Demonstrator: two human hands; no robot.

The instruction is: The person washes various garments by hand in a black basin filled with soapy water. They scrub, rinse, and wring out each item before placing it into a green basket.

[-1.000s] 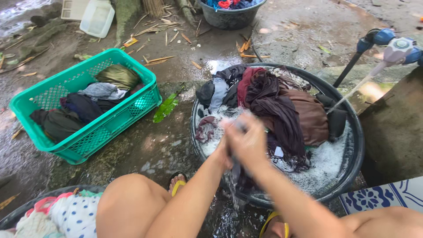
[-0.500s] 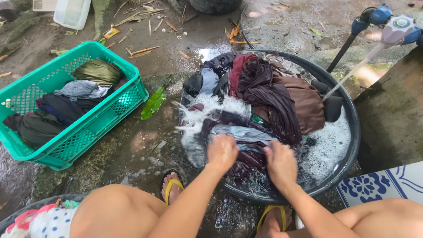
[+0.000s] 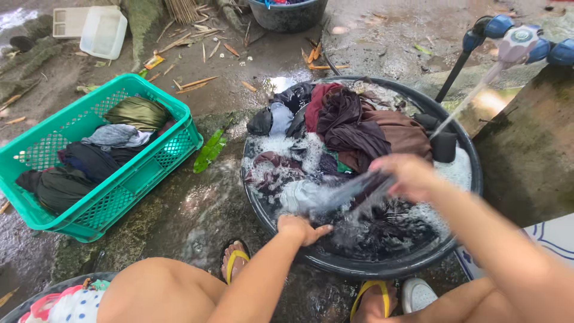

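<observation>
Head cam: right hand (image 3: 406,176) is closed on a wet cloth (image 3: 341,194) that stretches down-left from it over the suds, left end in the water. Left hand (image 3: 302,227) rests loosely on the basin (image 3: 281,230) rim, gripping nothing. One black basin, one green basket (image 3: 89,215).

Green plastic basket (image 3: 161,164), far left: folded dark and grey clothes inside. White lidded tub (image 3: 103,33), top left. Dark bucket (image 3: 290,15) (cropped by the upper edge). Green leaf (image 3: 209,151) on wet ground. Blue-handled tap (image 3: 517,42), running.
</observation>
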